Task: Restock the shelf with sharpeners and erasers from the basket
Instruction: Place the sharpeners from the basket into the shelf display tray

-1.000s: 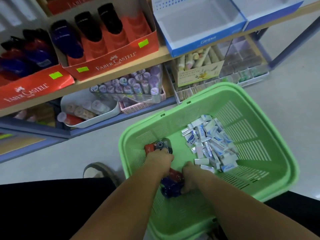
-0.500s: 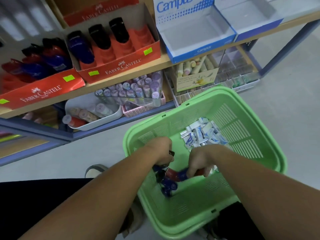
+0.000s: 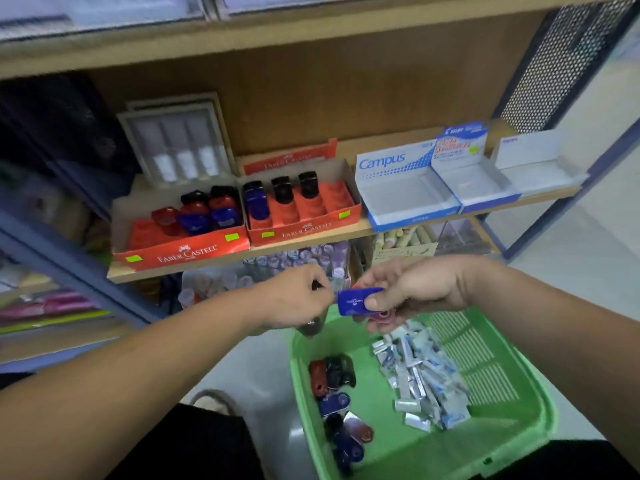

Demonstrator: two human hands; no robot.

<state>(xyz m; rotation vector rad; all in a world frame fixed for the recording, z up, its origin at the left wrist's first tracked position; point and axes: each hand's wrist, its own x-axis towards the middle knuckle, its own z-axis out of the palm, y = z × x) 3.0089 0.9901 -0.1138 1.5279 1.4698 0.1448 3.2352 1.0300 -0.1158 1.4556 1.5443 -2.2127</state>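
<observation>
1. left hand (image 3: pixel 294 301) is seen with its fingers curled round a dark object (image 3: pixel 310 327); only small parts of that object show above and below the fist, so what it is cannot be told.
2. right hand (image 3: pixel 419 289) is seen pinching a blue sharpener (image 3: pixel 358 301) between thumb and fingers, with a reddish sharpener (image 3: pixel 381 315) held just beneath it in the same grip.
3. both hands are held above the far end of the green basket (image 3: pixel 519 441), close to each other, and in front of the wooden shelf (image 3: pixel 121 276).
4. more sharpeners (image 3: pixel 334 375) in red, black and blue are seen lying along the left side of the basket floor.
5. a heap of small white and blue wrapped erasers (image 3: pixel 422 386) is seen beside them, toward the middle and right of the basket.
6. two red faber-castell trays are stood side by side on the shelf: the left tray (image 3: pixel 180 252) is partly filled with red and blue sharpeners, and the right tray (image 3: pixel 304 230) holds one blue and two black ones in its back row.
7. an open campus box (image 3: pixel 391 162), a second blue box (image 3: pixel 460 147) and a white box (image 3: pixel 526 148) are lined up to the right of the trays.
</observation>
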